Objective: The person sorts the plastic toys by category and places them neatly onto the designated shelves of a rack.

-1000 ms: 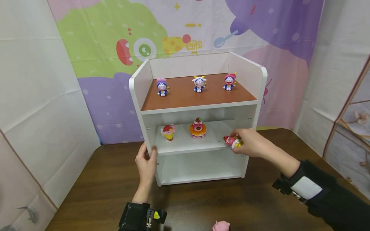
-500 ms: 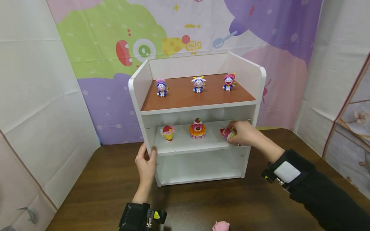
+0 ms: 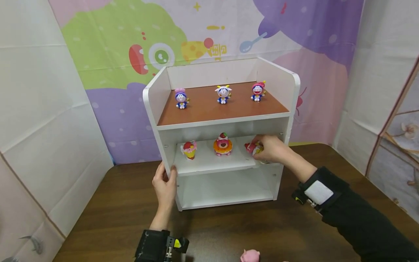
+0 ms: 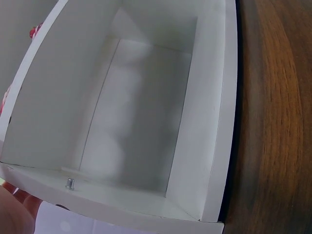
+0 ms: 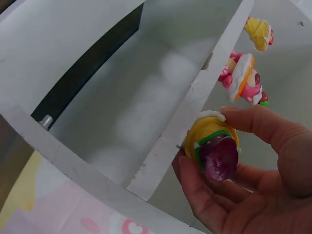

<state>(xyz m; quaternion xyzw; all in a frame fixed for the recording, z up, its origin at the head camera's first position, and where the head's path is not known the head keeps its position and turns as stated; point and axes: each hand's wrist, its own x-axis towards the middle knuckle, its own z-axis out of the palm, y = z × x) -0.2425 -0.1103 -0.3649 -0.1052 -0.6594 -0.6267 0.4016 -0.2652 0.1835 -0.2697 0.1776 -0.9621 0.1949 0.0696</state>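
A small white shelf unit point(image 3: 216, 169) stands on the brown table. My left hand point(image 3: 166, 189) grips its left side panel, thumb in front and fingers behind; only part of that hand point(image 4: 17, 214) shows in the left wrist view. My right hand point(image 3: 272, 148) holds a pink and yellow toy figurine point(image 3: 250, 148) at the right end of the middle shelf. The right wrist view shows thumb and fingers around the figurine point(image 5: 214, 148), its dark pink underside towards the camera, at the shelf's front edge. On that shelf are an ice-cream-cone figurine point(image 3: 189, 150) and a pink bear figurine point(image 3: 223, 146).
On the brown top board sit three blue-and-white cat figurines: one in a purple hat point(image 3: 181, 99), one in a white horned hood point(image 3: 223, 95), one in a red hat point(image 3: 258, 92). A pink pig toy point(image 3: 250, 255) lies at the table's near edge. A patterned cloth point(image 3: 114, 109) hangs behind.
My right hand has moved left and inward with the figurine, from in front of the middle shelf's right end to over it. My left hand keeps its hold on the panel.
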